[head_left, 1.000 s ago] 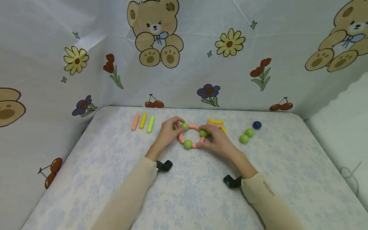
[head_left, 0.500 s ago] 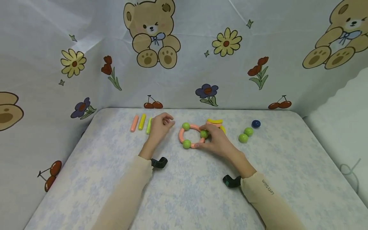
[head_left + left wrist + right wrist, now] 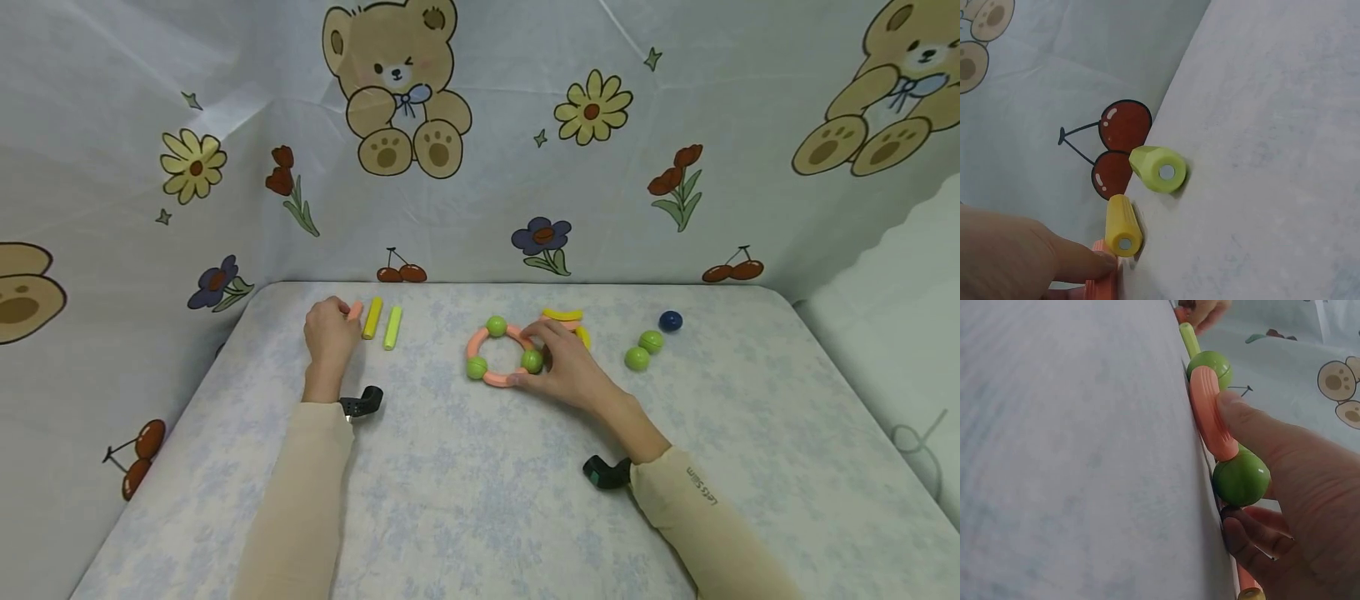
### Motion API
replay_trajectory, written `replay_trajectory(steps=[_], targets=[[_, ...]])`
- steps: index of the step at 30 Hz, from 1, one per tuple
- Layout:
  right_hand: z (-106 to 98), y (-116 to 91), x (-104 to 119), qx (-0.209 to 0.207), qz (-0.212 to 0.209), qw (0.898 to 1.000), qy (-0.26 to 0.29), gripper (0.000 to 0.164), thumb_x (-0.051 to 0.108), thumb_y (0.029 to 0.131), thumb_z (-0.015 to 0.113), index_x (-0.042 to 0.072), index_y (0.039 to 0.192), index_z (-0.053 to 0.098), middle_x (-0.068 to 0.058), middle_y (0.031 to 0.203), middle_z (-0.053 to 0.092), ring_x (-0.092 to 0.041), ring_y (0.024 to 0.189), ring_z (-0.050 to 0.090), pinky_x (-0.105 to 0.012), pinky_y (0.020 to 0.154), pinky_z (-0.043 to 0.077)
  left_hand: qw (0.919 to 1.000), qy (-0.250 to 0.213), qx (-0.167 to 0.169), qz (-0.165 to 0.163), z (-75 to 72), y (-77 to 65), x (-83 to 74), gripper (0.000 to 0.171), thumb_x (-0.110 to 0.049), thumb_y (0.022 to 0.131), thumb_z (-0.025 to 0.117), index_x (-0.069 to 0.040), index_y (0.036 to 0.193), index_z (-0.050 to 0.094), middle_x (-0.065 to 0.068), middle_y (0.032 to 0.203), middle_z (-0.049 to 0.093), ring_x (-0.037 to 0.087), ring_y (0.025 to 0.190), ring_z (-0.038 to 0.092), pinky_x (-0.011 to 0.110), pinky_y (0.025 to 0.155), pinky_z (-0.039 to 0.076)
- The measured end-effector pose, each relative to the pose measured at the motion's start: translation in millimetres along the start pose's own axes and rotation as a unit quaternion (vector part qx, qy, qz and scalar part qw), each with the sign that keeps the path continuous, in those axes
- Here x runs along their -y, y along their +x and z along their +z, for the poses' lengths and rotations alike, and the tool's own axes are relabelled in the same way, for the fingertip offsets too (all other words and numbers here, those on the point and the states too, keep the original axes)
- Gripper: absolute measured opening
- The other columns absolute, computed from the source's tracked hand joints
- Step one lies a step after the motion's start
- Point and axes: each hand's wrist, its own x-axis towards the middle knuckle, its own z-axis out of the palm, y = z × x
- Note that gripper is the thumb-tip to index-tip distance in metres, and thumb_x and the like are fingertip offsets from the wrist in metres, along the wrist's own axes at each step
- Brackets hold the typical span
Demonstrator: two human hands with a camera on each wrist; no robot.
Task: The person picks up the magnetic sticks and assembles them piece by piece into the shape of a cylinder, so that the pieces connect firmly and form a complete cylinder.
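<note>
At the far left of the table, my left hand (image 3: 332,332) pinches a straight salmon-pink magnetic rod (image 3: 1105,284); most of the rod is hidden behind the fingers in the head view. Just right of it lie a yellow rod (image 3: 372,318) and a light green rod (image 3: 392,327), each showing a silver disc at its end in the left wrist view. My right hand (image 3: 566,360) holds the right side of a ring on the table, made of curved pink rods (image 3: 474,342) and three green balls (image 3: 497,327). Its thumb is on a curved rod (image 3: 1208,412), its fingers beyond a green ball (image 3: 1241,479).
Yellow curved rods (image 3: 562,315) and a pink one lie behind the right hand, partly covered. Further right are two loose green balls (image 3: 637,359) and a dark blue ball (image 3: 671,322). A cloth printed with bears rises behind the table's back edge.
My left hand has let go of the ring, moved left past the green and yellow rods and taken hold of the pink rod. The ring has turned slightly clockwise under my right hand.
</note>
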Motion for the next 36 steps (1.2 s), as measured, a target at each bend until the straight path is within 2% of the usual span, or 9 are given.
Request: replay_trajectory(steps=[5, 8, 10, 13, 16, 21, 24, 32, 36], targets=[[0.3, -0.1, -1.0, 0.0, -0.015, 1.0, -0.002, 0.066, 0.042, 0.085, 0.09, 0.004, 0.134, 0.066, -0.01, 0.13, 0.062, -0.015, 0.077, 0.055, -0.031, 0.072, 0.049, 0.9999, 0.003, 0.011, -0.011, -1.2, -0.6, 0.7, 0.023, -0.009, 0.101, 0.062, 0.012, 0.109, 0.07, 0.029, 0.11, 0.065, 0.046, 0.104, 0.061, 0.055, 0.093, 0.05], [0.7, -0.2, -0.8, 0.003, -0.019, 1.0, 0.005, 0.065, 0.042, 0.085, 0.09, 0.004, 0.134, 0.067, -0.008, 0.121, 0.064, -0.015, 0.074, 0.053, -0.032, 0.072, 0.048, 0.9998, -0.007, -0.019, -0.009, -1.2, 1.4, 0.3, 0.025, -0.01, 0.101, 0.064, 0.012, 0.109, 0.07, 0.029, 0.108, 0.065, 0.047, 0.104, 0.061, 0.056, 0.094, 0.049], [1.0, -0.5, -0.4, 0.005, -0.021, 1.0, 0.006, 0.065, 0.042, 0.085, 0.089, 0.004, 0.133, 0.067, -0.005, 0.113, 0.062, -0.014, 0.073, 0.051, -0.031, 0.071, 0.047, 0.9978, -0.032, -0.058, -0.001, -1.7, 2.6, -2.6, 0.023, -0.009, 0.1, 0.066, 0.011, 0.109, 0.07, 0.028, 0.105, 0.066, 0.046, 0.102, 0.062, 0.056, 0.094, 0.048], [1.2, -0.9, 0.2, 0.008, -0.025, 1.0, 0.012, 0.065, 0.041, 0.085, 0.09, 0.003, 0.133, 0.067, -0.004, 0.108, 0.06, -0.013, 0.071, 0.05, -0.032, 0.069, 0.047, 0.9883, -0.096, -0.116, 0.024, -2.3, 3.0, -13.0, 0.024, -0.015, 0.1, 0.068, 0.008, 0.107, 0.071, 0.026, 0.099, 0.069, 0.042, 0.093, 0.064, 0.053, 0.091, 0.048], [0.8, -0.7, 0.7, 0.007, -0.029, 0.999, 0.014, 0.064, 0.039, 0.085, 0.09, 0.004, 0.132, 0.067, -0.002, 0.104, 0.061, -0.011, 0.069, 0.05, -0.035, 0.077, 0.051, 0.9756, -0.16, -0.134, 0.068, -0.9, 0.1, -26.8, 0.028, -0.023, 0.101, 0.069, 0.005, 0.104, 0.072, 0.022, 0.092, 0.073, 0.037, 0.082, 0.066, 0.046, 0.084, 0.049], [-0.6, -0.7, 0.3, 0.007, -0.031, 1.0, 0.001, 0.062, 0.039, 0.085, 0.09, 0.005, 0.131, 0.066, -0.002, 0.094, 0.061, -0.011, 0.068, 0.048, -0.039, 0.087, 0.049, 0.968, -0.206, -0.088, 0.114, 10.5, -9.7, -45.3, 0.02, -0.012, 0.097, 0.075, 0.004, 0.109, 0.071, 0.02, 0.096, 0.075, 0.031, 0.083, 0.069, 0.027, 0.073, 0.047], [-0.5, -0.8, -0.3, 0.008, -0.028, 1.0, -0.007, 0.062, 0.041, 0.085, 0.09, 0.006, 0.131, 0.066, -0.001, 0.095, 0.061, -0.011, 0.071, 0.049, -0.035, 0.079, 0.048, 0.9669, -0.216, -0.055, 0.124, 18.8, -17.8, -56.4, 0.021, -0.008, 0.095, 0.078, 0.002, 0.112, 0.07, 0.018, 0.099, 0.075, 0.03, 0.086, 0.071, 0.021, 0.07, 0.047], [0.5, -1.1, 1.1, 0.023, -0.02, 1.0, -0.003, 0.063, 0.045, 0.085, 0.089, 0.008, 0.132, 0.068, 0.002, 0.11, 0.064, -0.014, 0.076, 0.055, -0.029, 0.071, 0.048, 0.9518, -0.236, 0.041, 0.192, 38.0, -45.7, -91.2, 0.019, -0.013, 0.096, 0.078, -0.005, 0.111, 0.07, 0.013, 0.1, 0.076, 0.025, 0.089, 0.073, 0.034, 0.076, 0.059], [0.2, -0.3, 3.3, 0.026, -0.021, 0.999, -0.001, 0.061, 0.044, 0.086, 0.088, 0.009, 0.131, 0.068, 0.002, 0.11, 0.065, -0.015, 0.077, 0.056, -0.03, 0.071, 0.049, 0.9428, -0.235, 0.07, 0.226, 44.3, -55.7, -103.9, 0.018, -0.016, 0.098, 0.077, -0.008, 0.112, 0.07, 0.009, 0.102, 0.076, 0.02, 0.091, 0.073, 0.032, 0.077, 0.059]])
